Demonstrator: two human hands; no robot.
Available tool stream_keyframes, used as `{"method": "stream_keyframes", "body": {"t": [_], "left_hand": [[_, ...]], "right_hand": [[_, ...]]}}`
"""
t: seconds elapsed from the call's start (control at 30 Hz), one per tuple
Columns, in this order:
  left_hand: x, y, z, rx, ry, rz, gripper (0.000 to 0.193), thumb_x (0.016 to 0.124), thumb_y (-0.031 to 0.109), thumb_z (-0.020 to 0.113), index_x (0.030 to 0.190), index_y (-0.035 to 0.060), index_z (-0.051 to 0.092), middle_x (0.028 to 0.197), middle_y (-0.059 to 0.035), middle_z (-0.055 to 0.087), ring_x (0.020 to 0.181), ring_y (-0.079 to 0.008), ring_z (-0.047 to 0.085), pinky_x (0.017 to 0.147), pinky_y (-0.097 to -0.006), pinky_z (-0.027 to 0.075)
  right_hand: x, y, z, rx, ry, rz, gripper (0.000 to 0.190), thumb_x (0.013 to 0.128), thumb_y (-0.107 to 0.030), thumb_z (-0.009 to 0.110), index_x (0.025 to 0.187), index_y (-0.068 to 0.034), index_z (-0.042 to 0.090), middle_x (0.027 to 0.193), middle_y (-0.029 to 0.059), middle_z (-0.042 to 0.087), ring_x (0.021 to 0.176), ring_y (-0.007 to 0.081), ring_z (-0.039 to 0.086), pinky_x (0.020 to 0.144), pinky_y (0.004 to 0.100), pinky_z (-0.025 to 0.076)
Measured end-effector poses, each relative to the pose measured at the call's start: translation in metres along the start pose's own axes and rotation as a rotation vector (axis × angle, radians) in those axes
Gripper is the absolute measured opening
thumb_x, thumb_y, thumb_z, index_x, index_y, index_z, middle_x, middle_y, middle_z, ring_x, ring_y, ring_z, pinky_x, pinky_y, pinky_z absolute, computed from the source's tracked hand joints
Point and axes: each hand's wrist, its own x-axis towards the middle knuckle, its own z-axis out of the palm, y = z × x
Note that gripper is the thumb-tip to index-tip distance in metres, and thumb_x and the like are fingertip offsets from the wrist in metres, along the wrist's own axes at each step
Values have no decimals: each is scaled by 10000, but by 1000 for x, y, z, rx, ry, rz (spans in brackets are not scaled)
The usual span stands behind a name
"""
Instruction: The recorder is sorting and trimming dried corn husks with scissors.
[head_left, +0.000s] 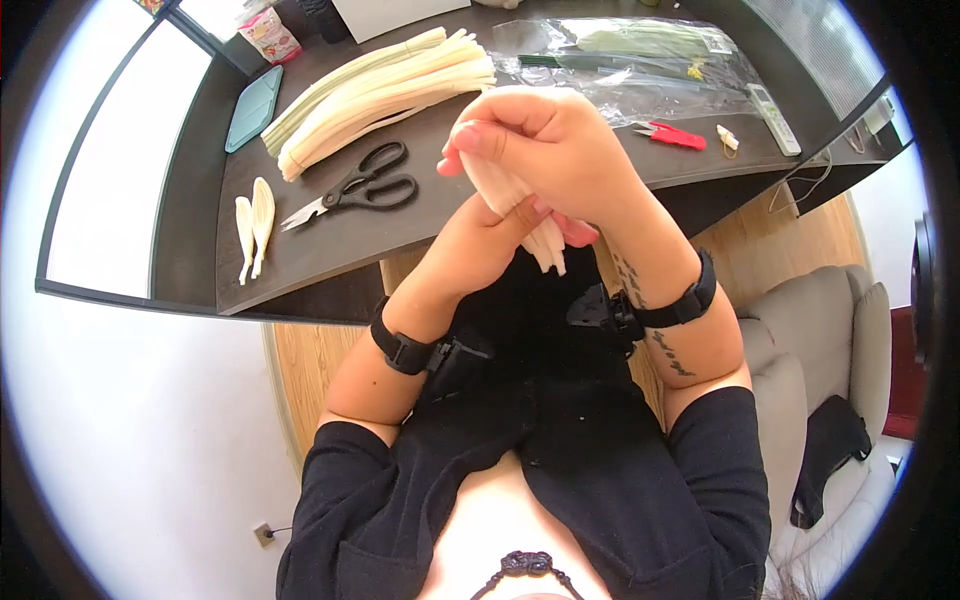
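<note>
Between both hands is a small bundle of folded cream strips (496, 184), its cut ends pointing down towards my lap. My left hand (491, 240) grips it around the lower middle, thumb across the front. My right hand (544, 142) curls over its upper end, thumb and fingers closed on it, hiding the top. Behind them on the dark desk (442, 176) lies a large bundle of long cream and pale green strips (382, 94). Black-handled scissors (360, 184) lie left of my hands, half open. Two small looped cream pieces (253, 225) lie side by side near the desk's left end.
Red thread snips (675, 136), a small cream wound piece (727, 137) and a white remote control (774, 120) lie at the right. Clear plastic packaging (637, 86) with green stems lies behind. A light-blue tray (255, 109) and a pink-and-white packet (270, 35) are at the back left.
</note>
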Motion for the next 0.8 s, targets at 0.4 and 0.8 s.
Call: {"method": "stream_keyframes", "body": {"t": [0.4, 0.8], "left_hand": [[2, 2, 4, -47, 228, 74, 274, 1013, 273, 461, 1015, 26, 580, 947, -75, 657, 839, -130, 604, 775, -288, 488], [10, 6, -10, -265, 407, 445, 256, 1020, 304, 427, 1018, 73, 538, 1244, -226, 586, 1298, -273, 436, 1054, -401, 356]], "right_hand": [[-7, 15, -8, 91, 209, 24, 268, 893, -201, 634, 1092, -21, 622, 1006, 81, 661, 737, 96, 613, 651, 247, 500], [-19, 33, 6, 104, 134, 111, 283, 937, -254, 604, 1000, 22, 609, 774, 33, 626, 655, 87, 576, 605, 238, 486]]}}
